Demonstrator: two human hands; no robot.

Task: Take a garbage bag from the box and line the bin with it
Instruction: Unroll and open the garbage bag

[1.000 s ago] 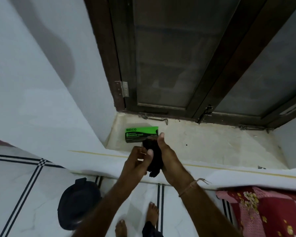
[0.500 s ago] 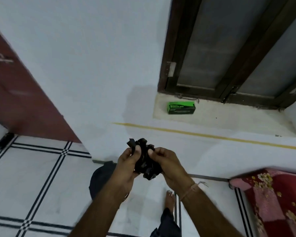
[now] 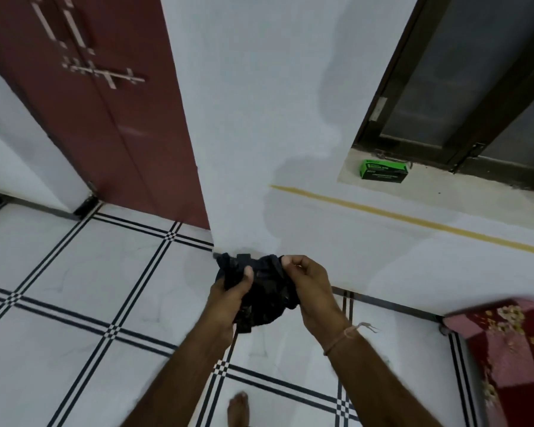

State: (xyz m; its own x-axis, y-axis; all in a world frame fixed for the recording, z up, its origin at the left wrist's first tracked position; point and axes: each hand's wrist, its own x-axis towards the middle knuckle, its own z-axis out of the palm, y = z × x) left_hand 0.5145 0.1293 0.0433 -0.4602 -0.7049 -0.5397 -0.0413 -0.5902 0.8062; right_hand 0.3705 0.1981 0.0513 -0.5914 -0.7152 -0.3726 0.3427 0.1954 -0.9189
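A crumpled black garbage bag (image 3: 264,292) hangs between both hands at the centre of the head view. My left hand (image 3: 228,295) pinches its left part with thumb on top. My right hand (image 3: 310,288) grips its upper right edge. The green garbage bag box (image 3: 383,171) lies on the stone window sill (image 3: 444,186) at the upper right, well away from my hands. The dark bin is hidden behind the bag and my arms.
A white wall (image 3: 259,118) faces me, with a dark red door (image 3: 105,103) to its left and a dark-framed window (image 3: 475,72) at right. Tiled floor (image 3: 74,303) spreads below. A red floral cloth (image 3: 512,349) lies at lower right. A bare foot (image 3: 238,408) shows at the bottom.
The view swung left and away from the sill, so the box now sits far at the upper right. My hands came down with the bag and pulled it wider apart. The bin is no longer visible.
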